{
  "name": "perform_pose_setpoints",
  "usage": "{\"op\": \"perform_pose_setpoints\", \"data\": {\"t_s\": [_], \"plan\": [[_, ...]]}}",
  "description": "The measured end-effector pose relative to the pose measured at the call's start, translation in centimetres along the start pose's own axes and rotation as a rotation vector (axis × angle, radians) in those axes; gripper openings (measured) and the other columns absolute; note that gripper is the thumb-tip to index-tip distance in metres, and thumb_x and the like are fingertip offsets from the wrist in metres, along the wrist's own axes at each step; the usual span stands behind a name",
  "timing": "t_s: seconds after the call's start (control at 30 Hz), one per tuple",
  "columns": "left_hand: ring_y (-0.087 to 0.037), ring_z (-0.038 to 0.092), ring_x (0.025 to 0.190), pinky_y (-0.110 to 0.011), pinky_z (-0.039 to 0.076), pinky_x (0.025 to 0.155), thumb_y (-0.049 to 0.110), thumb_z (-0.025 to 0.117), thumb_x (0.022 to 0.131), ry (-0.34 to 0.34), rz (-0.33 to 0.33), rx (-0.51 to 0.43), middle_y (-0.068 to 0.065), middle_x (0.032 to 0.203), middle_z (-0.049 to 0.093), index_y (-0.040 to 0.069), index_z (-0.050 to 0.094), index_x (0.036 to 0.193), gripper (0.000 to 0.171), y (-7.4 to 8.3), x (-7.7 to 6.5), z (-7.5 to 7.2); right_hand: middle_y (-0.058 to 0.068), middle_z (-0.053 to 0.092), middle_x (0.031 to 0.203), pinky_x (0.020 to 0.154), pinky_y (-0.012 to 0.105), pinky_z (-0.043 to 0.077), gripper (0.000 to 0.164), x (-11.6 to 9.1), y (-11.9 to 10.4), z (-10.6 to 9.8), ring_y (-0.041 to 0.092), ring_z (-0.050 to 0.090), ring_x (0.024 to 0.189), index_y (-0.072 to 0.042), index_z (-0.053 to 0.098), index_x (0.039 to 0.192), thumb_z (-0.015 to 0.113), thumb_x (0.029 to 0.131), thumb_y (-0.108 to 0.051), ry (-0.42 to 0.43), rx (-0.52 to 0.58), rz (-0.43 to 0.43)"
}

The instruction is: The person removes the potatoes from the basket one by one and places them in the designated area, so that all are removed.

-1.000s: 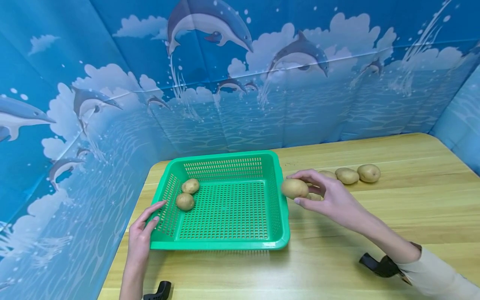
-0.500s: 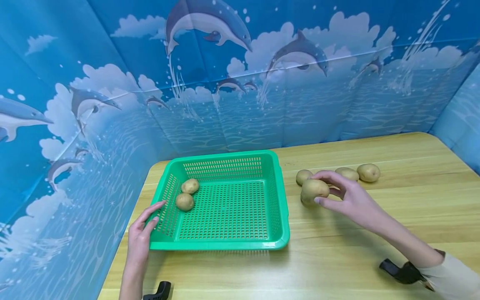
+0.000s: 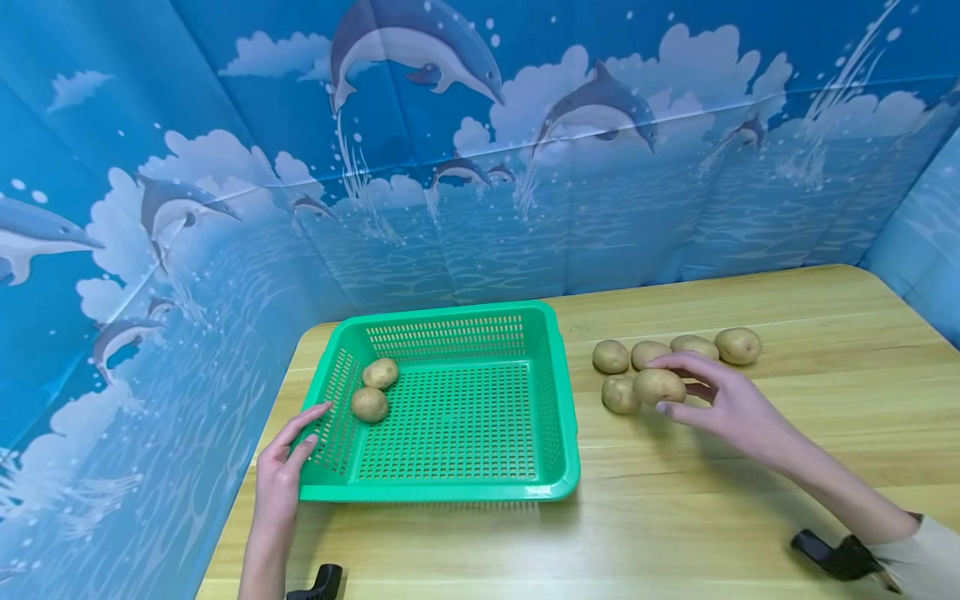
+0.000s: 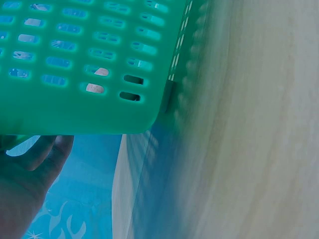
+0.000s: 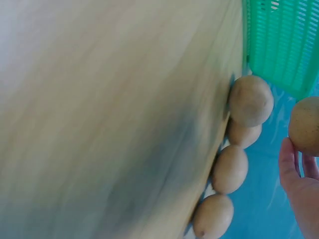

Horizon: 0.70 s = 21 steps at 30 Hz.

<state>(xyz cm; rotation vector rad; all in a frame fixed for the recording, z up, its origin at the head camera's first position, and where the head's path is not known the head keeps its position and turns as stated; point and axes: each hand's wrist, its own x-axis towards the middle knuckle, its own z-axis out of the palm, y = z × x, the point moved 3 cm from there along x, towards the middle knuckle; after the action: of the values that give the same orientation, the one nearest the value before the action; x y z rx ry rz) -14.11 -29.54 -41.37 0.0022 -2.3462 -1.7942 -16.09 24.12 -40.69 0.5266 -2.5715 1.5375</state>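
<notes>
My right hand [image 3: 716,396] pinches a potato [image 3: 660,387] between thumb and fingers, beside a potato [image 3: 619,395] in the front of the group. In the right wrist view the held potato [image 5: 305,128] is at the right edge. Behind it several potatoes [image 3: 738,346] lie in a row on the table. Over the left rim of a green plastic basket [image 3: 438,492], my left hand [image 3: 281,467] grips the edge. Two potatoes [image 3: 370,404] rest inside at the basket's left. The left wrist view shows the basket's slotted outer wall [image 4: 65,107] with fingers under its rim.
The wooden table [image 3: 600,542] extends to the right and front. A blue dolphin-print curtain [image 3: 480,217] hangs along its back and left. Black wrist mounts [image 3: 832,557] sit near both forearms.
My right hand has moved right with the potato, from the basket's right rim to the potato group, uncovering potatoes that it hid. The left hand and basket stay put.
</notes>
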Motion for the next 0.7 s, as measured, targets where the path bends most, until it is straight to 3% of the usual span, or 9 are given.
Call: {"op": "perform_pose_setpoints", "data": {"t_s": [0.37, 0.43, 0.6, 0.7], "plan": [[-0.015, 0.035, 0.14, -0.042, 0.023, 0.112, 0.001, 0.045, 0.102, 0.006, 0.012, -0.013, -0.009, 0.141, 0.054, 0.004, 0.057, 0.137, 0.036, 0.0, -0.1, 0.0, 0.011, 0.055, 0.132, 0.088, 0.01, 0.043, 0.052, -0.7, 2.3, -0.9, -0.006, 0.051, 0.11, -0.004, 0.055, 0.131, 0.077, 0.087, -0.021, -0.041, -0.079, 0.097], [-0.016, 0.035, 0.14, -0.041, 0.024, 0.111, 0.001, 0.045, 0.102, 0.007, 0.016, -0.017, -0.009, 0.141, 0.054, 0.004, 0.057, 0.136, 0.036, 0.0, -0.1, 0.0, 0.011, 0.057, 0.129, 0.087, 0.011, 0.044, 0.052, -0.7, 2.7, -1.0, -0.001, 0.054, 0.11, -0.005, 0.056, 0.13, 0.077, 0.087, -0.025, -0.052, -0.102, 0.115], [-0.016, 0.036, 0.139, -0.04, 0.025, 0.11, 0.002, 0.046, 0.103, 0.012, 0.021, -0.021, -0.01, 0.14, 0.055, 0.003, 0.058, 0.136, 0.035, 0.0, -0.1, 0.0, 0.012, 0.061, 0.125, 0.086, 0.015, 0.047, 0.052, -0.4, 3.3, -1.1, 0.028, 0.058, 0.115, -0.006, 0.056, 0.128, 0.077, 0.087, -0.031, -0.075, -0.144, 0.16], [-0.016, 0.036, 0.139, -0.038, 0.025, 0.11, 0.002, 0.046, 0.103, 0.009, 0.026, -0.023, -0.01, 0.14, 0.055, 0.003, 0.057, 0.136, 0.035, -0.1, -0.1, 0.1, 0.014, 0.062, 0.124, 0.086, 0.018, 0.047, 0.052, -0.3, 3.8, -1.1, 0.035, 0.057, 0.115, -0.006, 0.056, 0.128, 0.075, 0.088, -0.033, -0.094, -0.143, 0.186]]}}
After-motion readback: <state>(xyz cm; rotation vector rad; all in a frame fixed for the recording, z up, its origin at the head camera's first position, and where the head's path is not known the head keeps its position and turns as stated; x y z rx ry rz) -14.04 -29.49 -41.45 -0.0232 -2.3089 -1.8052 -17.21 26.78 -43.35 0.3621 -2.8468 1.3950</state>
